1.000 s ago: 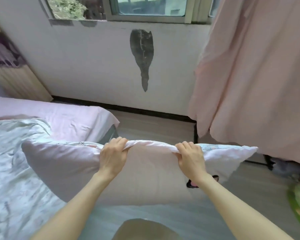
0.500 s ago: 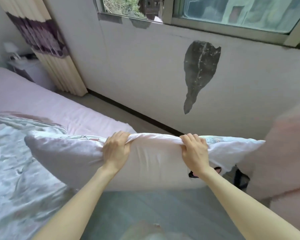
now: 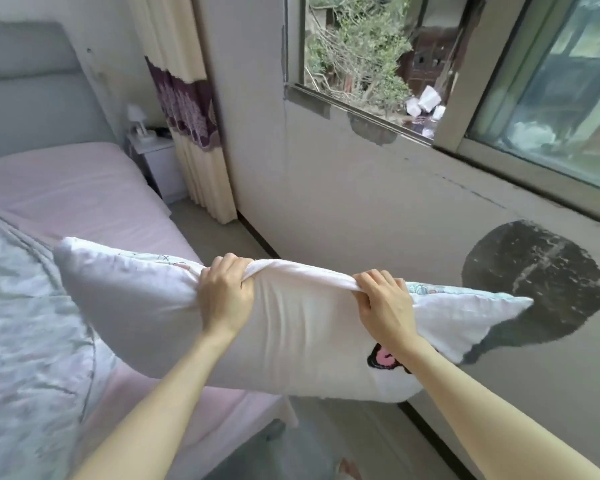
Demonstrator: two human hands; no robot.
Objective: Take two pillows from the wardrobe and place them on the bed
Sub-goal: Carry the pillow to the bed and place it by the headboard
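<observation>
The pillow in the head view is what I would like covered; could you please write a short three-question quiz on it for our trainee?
1. True or false: the pillow already lies flat on the bed.
2. Which hands grip the pillow's top edge? A. left only B. right only C. both
3. Fill in: on the nightstand beside the bed stands a small white ____.

Key
1. False: it is held up in the air, partly over the bed's corner.
2. C: the left hand and the right hand both pinch it.
3. lamp
</observation>
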